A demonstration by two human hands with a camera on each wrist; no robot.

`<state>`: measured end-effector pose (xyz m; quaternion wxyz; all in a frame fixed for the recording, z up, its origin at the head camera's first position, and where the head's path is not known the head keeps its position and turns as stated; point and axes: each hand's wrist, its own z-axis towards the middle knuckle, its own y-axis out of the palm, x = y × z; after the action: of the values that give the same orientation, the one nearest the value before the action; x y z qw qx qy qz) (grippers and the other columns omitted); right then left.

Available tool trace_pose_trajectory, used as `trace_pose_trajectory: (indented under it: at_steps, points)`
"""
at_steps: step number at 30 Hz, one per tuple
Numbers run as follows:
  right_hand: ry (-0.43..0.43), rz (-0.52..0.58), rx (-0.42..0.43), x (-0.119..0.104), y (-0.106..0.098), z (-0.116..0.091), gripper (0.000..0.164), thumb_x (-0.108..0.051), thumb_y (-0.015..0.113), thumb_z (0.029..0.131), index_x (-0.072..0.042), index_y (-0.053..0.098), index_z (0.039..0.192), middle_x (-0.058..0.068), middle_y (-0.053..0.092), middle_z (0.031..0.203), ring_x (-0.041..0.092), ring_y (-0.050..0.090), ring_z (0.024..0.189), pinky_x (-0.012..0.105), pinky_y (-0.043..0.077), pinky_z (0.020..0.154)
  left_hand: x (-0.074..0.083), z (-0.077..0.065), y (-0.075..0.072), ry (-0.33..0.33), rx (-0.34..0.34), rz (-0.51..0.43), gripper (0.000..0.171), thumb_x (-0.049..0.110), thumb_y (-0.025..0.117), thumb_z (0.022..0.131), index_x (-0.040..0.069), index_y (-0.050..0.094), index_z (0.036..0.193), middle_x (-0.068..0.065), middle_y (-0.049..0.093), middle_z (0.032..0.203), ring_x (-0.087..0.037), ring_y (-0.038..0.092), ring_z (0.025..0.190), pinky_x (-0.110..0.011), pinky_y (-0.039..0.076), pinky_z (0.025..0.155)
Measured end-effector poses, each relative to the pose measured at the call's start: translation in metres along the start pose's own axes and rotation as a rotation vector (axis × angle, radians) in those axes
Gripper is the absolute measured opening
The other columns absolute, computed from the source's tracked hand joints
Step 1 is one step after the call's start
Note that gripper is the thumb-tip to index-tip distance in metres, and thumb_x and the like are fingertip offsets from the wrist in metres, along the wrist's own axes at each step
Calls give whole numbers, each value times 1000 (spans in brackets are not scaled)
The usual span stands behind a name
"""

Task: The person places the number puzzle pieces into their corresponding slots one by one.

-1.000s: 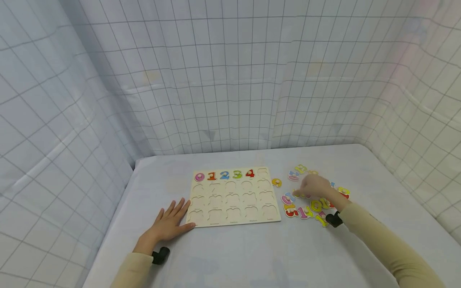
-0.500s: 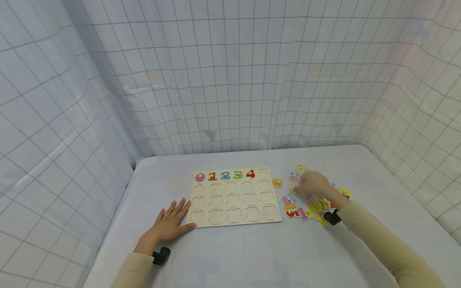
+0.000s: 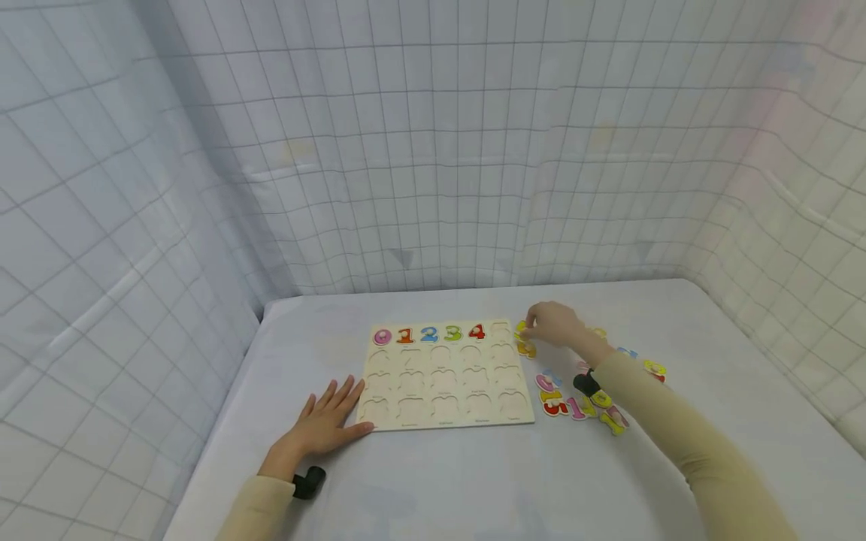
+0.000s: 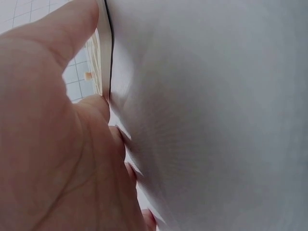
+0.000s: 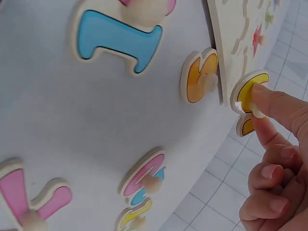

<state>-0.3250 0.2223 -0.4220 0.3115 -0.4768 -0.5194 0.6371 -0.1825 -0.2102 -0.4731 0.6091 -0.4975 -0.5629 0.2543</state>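
Note:
A cream wooden number puzzle board (image 3: pixel 428 376) lies on the white table, with 0, 1, 2, 3 and 4 seated along its top row. My left hand (image 3: pixel 325 428) rests flat at the board's lower left corner, fingers spread and thumb touching the edge. By the board's upper right corner, my right hand (image 3: pixel 558 324) pinches a yellow number piece (image 5: pixel 246 96) by its knob between thumb and forefinger. This piece looks like a 5 and is held up off the table. Just below it, an orange number piece (image 5: pixel 193 79) lies beside the board's right edge.
Several loose number pieces are scattered right of the board, among them a red and yellow 15 (image 3: pixel 555 404) and a yellow piece (image 3: pixel 612 422). My right forearm hides part of the pile. White gridded cloth (image 3: pixel 433 188) stands behind and at both sides.
My right hand has moved left from the loose pile to the board's upper right corner, bringing the yellow piece along. The left hand stays at the board's corner. The head view has shifted slightly.

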Motion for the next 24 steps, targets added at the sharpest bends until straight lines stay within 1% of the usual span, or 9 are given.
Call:
trace_pose_trajectory:
  at_steps: [5, 8, 11, 13, 18, 20, 24]
  points:
    - [-59, -58, -2, -12, 2, 18, 21, -31, 74, 83, -12, 65, 81, 3, 66, 88, 17, 52, 68, 34, 44, 61, -4, 2, 4, 0, 0, 6, 88, 61, 53, 88, 8, 22, 152, -17, 14, 156, -42, 4, 140, -63, -3, 105]
    - [-83, -110, -40, -20, 1, 27, 19, -28, 74, 84, -11, 66, 81, 3, 65, 86, 18, 54, 70, 36, 46, 63, -3, 1, 3, 0, -3, 2, 89, 61, 53, 88, 8, 22, 152, -17, 14, 156, -42, 3, 140, -62, -3, 105]
    - [-108, -174, -75, -24, 3, 36, 17, -26, 72, 86, -11, 66, 82, 1, 65, 84, 18, 55, 71, 35, 47, 64, 0, 0, 1, -9, -9, -5, 87, 58, 55, 88, 8, 23, 151, -18, 15, 155, -43, 4, 140, -63, -3, 105]
    - [-121, -213, -93, -27, 6, 41, 16, -24, 71, 87, -10, 65, 82, 1, 64, 82, 18, 55, 70, 34, 47, 64, -3, 0, 4, -15, -9, 11, 87, 60, 54, 88, 10, 22, 152, -15, 15, 156, -41, 4, 140, -63, -2, 105]
    - [-145, -277, -119, -33, 9, 48, 14, -20, 69, 88, -9, 64, 81, 0, 62, 77, 18, 56, 70, 34, 48, 64, -2, 0, 3, -15, -3, 23, 86, 59, 54, 88, 10, 23, 152, -15, 16, 156, -40, 5, 141, -63, -1, 106]
    - [-158, -299, -127, -34, 9, 50, 14, -20, 69, 88, -9, 64, 80, 0, 61, 76, 18, 57, 70, 33, 48, 64, 1, -1, 1, -11, -2, 14, 85, 56, 56, 89, 9, 23, 151, -16, 16, 155, -41, 5, 140, -63, -1, 105]
    - [-184, -344, -128, -37, 10, 54, 14, -18, 71, 86, -8, 64, 79, 0, 61, 74, 18, 58, 70, 33, 49, 63, 0, 0, 1, 4, 8, 0, 85, 56, 56, 89, 7, 24, 151, -18, 17, 155, -43, 6, 140, -64, -2, 105]
